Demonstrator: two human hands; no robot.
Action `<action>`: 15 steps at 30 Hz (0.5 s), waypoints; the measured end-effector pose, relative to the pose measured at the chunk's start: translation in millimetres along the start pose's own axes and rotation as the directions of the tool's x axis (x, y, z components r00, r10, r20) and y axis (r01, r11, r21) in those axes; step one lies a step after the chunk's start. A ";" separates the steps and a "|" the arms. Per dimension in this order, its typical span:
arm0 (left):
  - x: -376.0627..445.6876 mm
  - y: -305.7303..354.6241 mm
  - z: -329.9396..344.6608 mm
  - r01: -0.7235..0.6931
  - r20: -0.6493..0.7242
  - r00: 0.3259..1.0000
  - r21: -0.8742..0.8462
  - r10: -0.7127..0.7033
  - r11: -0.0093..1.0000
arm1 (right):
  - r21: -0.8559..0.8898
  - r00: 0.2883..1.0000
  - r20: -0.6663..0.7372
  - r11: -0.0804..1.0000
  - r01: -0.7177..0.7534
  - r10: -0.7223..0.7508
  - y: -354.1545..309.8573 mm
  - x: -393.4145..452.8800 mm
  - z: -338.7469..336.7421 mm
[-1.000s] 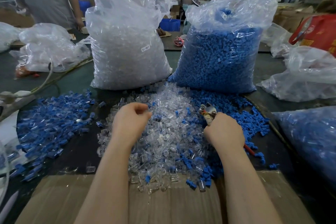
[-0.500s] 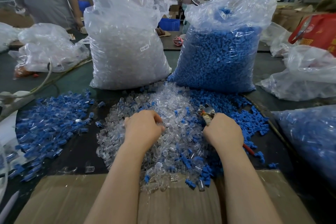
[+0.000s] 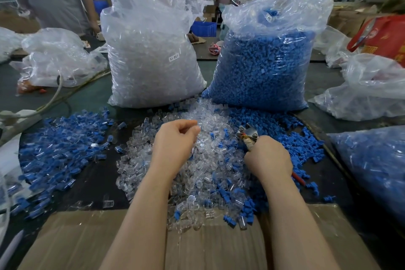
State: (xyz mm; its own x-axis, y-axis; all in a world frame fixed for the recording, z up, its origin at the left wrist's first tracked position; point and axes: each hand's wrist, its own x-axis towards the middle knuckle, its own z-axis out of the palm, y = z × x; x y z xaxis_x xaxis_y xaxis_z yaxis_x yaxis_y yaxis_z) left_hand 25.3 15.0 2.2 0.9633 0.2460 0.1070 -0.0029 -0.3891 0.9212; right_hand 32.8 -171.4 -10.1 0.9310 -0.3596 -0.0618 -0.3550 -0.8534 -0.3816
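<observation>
Clear caps (image 3: 210, 160) lying heaped on the worktop (image 3: 96, 177) | I'm judging them light, stiff, slippery, best pinched sidewise | left hand (image 3: 175, 144) fingers (image 3: 188, 126) curling, cannot tell round what | right hand (image 3: 268, 158) gripping pliers (image 3: 248, 135)

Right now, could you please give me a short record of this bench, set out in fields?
left hand: fingers curled over the clear pile; whether it holds a piece is unclear
right hand: grips pliers
blue pile: right of the clear pile
mixed pile: blue and clear parts, far left
clear bag: behind, left
blue bag: behind, right
cardboard: near edge
</observation>
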 end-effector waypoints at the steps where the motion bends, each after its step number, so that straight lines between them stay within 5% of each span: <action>1: -0.4 1.2 0.1 0.014 0.000 1.000 -0.054 -0.014 0.998 | 0.004 1.000 -0.004 1.000 0.009 -0.009 0.6 -0.2 0.1; 5: -1.2 5.2 2.3 0.063 -0.015 0.998 -0.215 -0.068 0.975 | -0.006 0.999 -0.012 0.999 0.032 -0.032 2.2 -0.3 0.1; 15: -2.7 6.5 2.3 0.038 -0.034 0.998 -0.291 -0.050 0.956 | 0.044 0.998 -0.023 0.997 0.057 -0.056 2.9 1.3 4.1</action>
State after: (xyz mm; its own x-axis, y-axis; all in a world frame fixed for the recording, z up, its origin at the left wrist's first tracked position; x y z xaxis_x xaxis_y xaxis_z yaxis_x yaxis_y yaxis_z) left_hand 23.3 9.8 7.1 0.9525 0.2955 0.0736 -0.0445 -0.1039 0.9936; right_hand 33.4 -172.8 -15.0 0.9473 -0.3198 -0.0194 -0.2974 -0.8551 -0.4246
